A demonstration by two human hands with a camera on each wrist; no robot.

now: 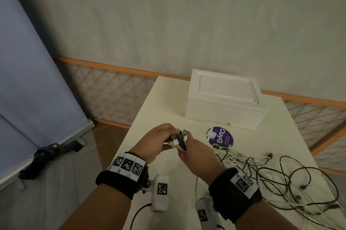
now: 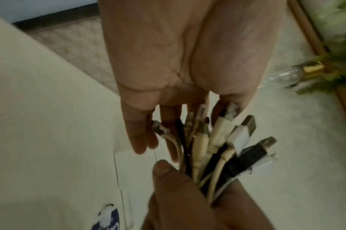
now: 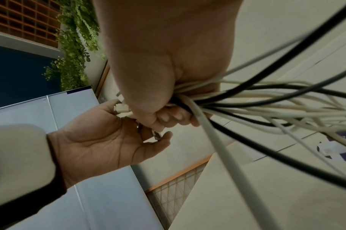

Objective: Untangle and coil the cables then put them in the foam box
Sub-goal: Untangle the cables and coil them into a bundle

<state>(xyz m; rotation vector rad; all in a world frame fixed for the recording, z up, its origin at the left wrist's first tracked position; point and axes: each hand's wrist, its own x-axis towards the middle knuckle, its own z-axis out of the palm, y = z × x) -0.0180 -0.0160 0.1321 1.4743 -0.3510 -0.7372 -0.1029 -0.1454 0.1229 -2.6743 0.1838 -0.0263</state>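
Pale table [image 1: 161, 102] carries the cables [image 1: 280, 179], tangled black and white, sprawled nearer than the lidded foam box [image 1: 224, 98]. Their plug ends are bunched in the right hand's [image 1: 194, 152] fist; the left hand [image 1: 157, 140], fingers loosely extended, touches those plugs.

Hidden and cut-off parts of the cable work

The right hand [image 3: 168, 65] is covering the middle of the cables [image 1: 277, 179], whose near right loops are running off the head view's edge; the foam box [image 1: 224, 98] lid is concealing its inside; the purple sticker [image 1: 221, 137] text is staying too small to read fully.
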